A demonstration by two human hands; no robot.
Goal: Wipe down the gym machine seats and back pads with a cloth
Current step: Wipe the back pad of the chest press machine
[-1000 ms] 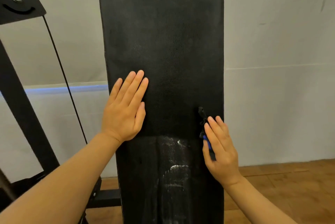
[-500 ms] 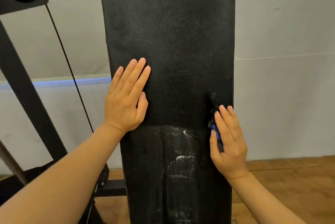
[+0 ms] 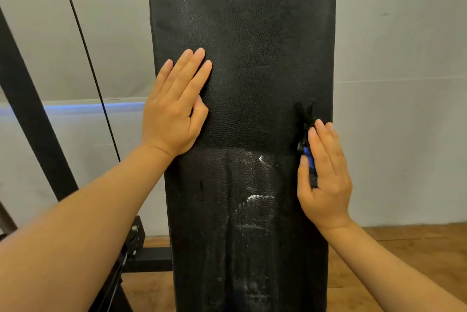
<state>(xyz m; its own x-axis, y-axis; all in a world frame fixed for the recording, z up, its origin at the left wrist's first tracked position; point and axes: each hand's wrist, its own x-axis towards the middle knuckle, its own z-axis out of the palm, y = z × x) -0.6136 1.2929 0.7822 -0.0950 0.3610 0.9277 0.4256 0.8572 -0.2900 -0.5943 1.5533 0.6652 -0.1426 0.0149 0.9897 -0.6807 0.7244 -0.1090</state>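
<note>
A tall black textured back pad (image 3: 252,59) fills the middle of the view, with whitish wet streaks on its lower half. My left hand (image 3: 174,107) lies flat on the pad's left side, fingers together, holding nothing. My right hand (image 3: 324,175) presses a dark cloth with a blue strip (image 3: 307,135) against the pad's right edge. Most of the cloth is hidden under the palm; a crumpled end sticks out above the fingertips.
A black machine frame (image 3: 27,99) with a thin cable (image 3: 91,69) stands at the left, its base bracket (image 3: 136,236) low beside the pad. A pale wall is behind. Wooden floor (image 3: 404,243) shows at the lower right.
The view has moved closer to the pad. My right hand and the cloth have slid a little up along the right edge. My left hand stays flat in place.
</note>
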